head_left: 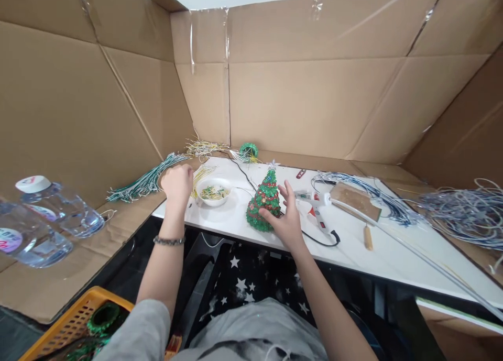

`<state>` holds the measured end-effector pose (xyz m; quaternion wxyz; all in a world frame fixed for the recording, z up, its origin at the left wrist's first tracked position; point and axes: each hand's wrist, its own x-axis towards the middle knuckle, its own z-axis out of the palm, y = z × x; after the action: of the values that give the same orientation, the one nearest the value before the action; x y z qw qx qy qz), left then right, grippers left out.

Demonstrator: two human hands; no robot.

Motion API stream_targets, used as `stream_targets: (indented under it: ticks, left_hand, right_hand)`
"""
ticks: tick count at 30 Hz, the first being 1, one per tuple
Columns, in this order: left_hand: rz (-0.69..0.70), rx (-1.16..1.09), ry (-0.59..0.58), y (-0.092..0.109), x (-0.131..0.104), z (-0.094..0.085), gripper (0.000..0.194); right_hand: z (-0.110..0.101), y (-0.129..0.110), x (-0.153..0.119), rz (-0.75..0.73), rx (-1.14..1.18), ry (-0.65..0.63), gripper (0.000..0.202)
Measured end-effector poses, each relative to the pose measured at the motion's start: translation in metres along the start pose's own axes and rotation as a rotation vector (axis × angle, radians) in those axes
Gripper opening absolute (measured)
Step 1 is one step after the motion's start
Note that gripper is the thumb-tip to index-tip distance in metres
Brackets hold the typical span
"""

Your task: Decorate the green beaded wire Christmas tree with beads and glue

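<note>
A small beaded Christmas tree (265, 193), green with red garlands and a pale star (272, 164) on top, stands upright just left of the right hand's fingers. The right hand (288, 219) is loosely open: its thumb crosses in front of the lower beads, whether touching I cannot tell, and the other fingers curve upward beside the tree.

The left hand (177, 184) is clenched in a raised fist; I cannot tell whether anything is inside it. To the right of those curled fingers sits a white bowl (214, 203) with short green and yellow wire pieces (214, 193). Behind and left of them lie green-and-white wires (147, 180), and farther back yellow-and-white wires (206, 148) reach toward a green beaded ring (248, 151).

Just right of the right fingers, a white glue gun (323, 214) rests on the white tabletop (349, 245), a long pale stick running from its rear over a brown board (353, 197). A wooden-handled tool (368, 238) lies beyond the gun, with blue-and-white wires (393, 209) farther right. A small red object (301, 173) lies behind the right fingertips.

Well left of the left fist, two clear bottles (65, 209) lie on cardboard; below it is an orange basket (70, 311).
</note>
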<state>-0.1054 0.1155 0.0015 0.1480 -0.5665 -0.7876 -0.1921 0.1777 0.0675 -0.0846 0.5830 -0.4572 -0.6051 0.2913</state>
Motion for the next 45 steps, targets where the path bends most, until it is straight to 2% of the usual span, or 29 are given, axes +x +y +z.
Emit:
stream_targets:
  ticks: [1,5,9,13,19,22,26,29,32,35,37,40,42,45]
  left_hand:
    - [0.001,0.049,-0.089,0.001,0.013,0.001,0.043]
    - [0.061,0.067,-0.270,0.010,0.055,0.020,0.029]
    - [0.153,0.091,-0.397,0.015,0.069,0.042,0.023]
    - [0.225,0.162,-0.413,0.015,0.072,0.053,0.025]
    - [0.326,0.237,-0.433,0.021,0.077,0.057,0.030]
    - [0.344,0.257,-0.449,0.024,0.079,0.058,0.032]
    - [0.364,0.258,-0.460,0.026,0.081,0.057,0.026]
    - [0.368,0.263,-0.461,0.026,0.082,0.057,0.028]
    - [0.363,0.265,-0.470,0.025,0.084,0.059,0.035]
    - [0.377,0.256,-0.472,0.023,0.086,0.061,0.036]
    - [0.412,0.240,-0.467,0.022,0.088,0.063,0.035]
    - [0.500,0.206,-0.474,0.020,0.091,0.065,0.039]
    - [0.558,0.181,-0.488,0.018,0.095,0.067,0.041]
    - [0.603,0.153,-0.491,0.016,0.103,0.073,0.040]
  right_hand:
    - [-0.001,0.001,-0.001,0.004,0.009,0.018,0.105]
    - [-0.004,0.004,-0.002,0.028,0.041,0.052,0.095]
    - [-0.003,0.003,-0.003,0.019,0.036,0.059,0.086]
    - [-0.003,0.003,-0.003,0.001,0.052,0.121,0.077]
    - [-0.002,0.007,-0.003,-0.053,0.065,0.207,0.057]
    - [-0.002,0.006,-0.003,-0.143,0.041,0.265,0.038]
    - [-0.001,0.000,-0.004,-0.313,-0.026,0.322,0.013]
    - [-0.002,-0.007,-0.006,-0.428,-0.092,0.407,0.014]
    - [-0.013,-0.008,-0.014,-0.538,-0.191,0.509,0.016]
    - [-0.039,-0.001,-0.029,-0.595,-0.454,0.548,0.013]
    - [-0.058,0.005,-0.038,-0.511,-0.719,0.549,0.014]
    - [-0.082,0.011,-0.043,-0.232,-0.997,0.499,0.019]
    - [-0.091,0.009,-0.039,-0.036,-1.098,0.397,0.028]
    - [-0.098,0.001,-0.023,0.193,-1.159,0.139,0.038]
